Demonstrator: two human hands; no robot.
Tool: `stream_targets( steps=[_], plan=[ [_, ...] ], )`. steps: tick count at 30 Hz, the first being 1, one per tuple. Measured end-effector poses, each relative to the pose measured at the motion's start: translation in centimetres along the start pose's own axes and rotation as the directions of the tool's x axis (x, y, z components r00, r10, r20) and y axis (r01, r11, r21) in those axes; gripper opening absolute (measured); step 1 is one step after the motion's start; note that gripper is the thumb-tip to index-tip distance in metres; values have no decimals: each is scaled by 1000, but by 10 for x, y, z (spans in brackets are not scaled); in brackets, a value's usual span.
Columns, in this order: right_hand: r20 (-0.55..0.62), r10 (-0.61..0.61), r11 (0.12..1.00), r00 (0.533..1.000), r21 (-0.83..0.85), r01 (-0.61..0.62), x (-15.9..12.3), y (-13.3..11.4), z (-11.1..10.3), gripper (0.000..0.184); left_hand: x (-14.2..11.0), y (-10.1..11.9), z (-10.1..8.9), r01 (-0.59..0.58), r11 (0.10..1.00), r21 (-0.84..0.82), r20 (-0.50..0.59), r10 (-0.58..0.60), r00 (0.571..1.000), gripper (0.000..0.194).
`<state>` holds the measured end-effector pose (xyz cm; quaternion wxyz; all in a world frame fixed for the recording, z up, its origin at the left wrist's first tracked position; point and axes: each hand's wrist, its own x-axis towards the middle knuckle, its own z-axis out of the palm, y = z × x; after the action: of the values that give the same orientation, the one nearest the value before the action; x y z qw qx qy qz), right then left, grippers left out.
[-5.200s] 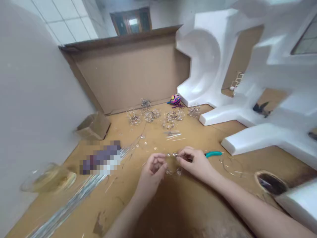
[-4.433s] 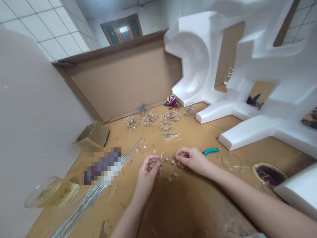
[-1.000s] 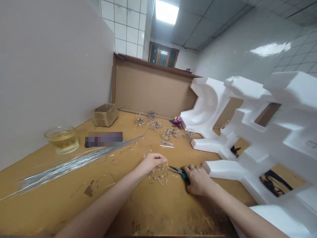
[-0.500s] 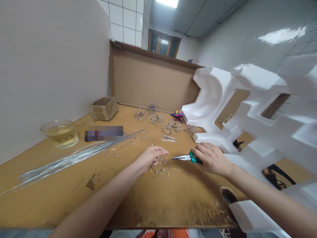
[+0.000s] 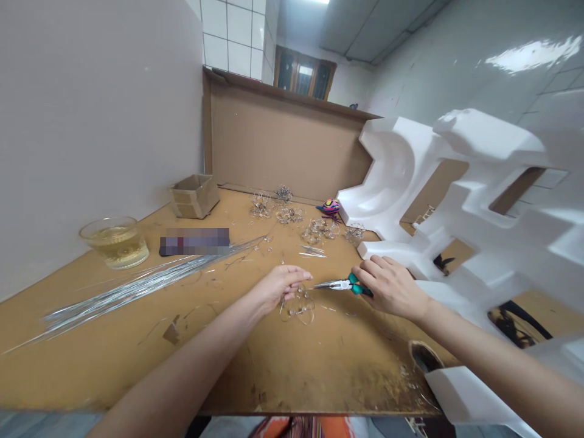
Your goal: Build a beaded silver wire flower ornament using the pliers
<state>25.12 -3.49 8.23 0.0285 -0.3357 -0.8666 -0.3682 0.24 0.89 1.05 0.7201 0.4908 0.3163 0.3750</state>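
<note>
Two bare hands hover over a tan wooden workbench (image 5: 328,365), the left hand (image 5: 278,289) and the right hand (image 5: 390,287) close together around the middle of the bench. The left hand's fingers curl loosely down onto a tangled piece of clear wire loops set with small beads (image 5: 298,307), which lies on the bench directly beneath them; whether they are pinching it, I can't tell. The right hand is closed around needle-nose pliers with teal handles (image 5: 351,285), their silver tips pointing left, just beside the wire piece and not quite touching it.

Toward the far edge sit several small clusters of wire and beads (image 5: 288,214), with a pink-and-blue patterned ball (image 5: 330,207) at the foot of a large white foam block (image 5: 396,182) along the right side. A long bundle of thin silver wires (image 5: 137,292) fans across the left half of the bench. Beyond it are a blurred-out object (image 5: 194,241), a clear glass bowl of yellowish liquid (image 5: 114,243) by the left edge, and an open cardboard box (image 5: 195,196) in the far left corner.
</note>
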Motion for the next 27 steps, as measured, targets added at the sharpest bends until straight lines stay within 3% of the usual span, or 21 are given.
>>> stream_targets(
  steps=[27],
  plan=[
    [-18, -9, 1000, 1000, 9, 9, 4, -4, -1, 18, -1, 0, 0, 25, 999, -21, 15, -24, 1000, 25]
  ],
)
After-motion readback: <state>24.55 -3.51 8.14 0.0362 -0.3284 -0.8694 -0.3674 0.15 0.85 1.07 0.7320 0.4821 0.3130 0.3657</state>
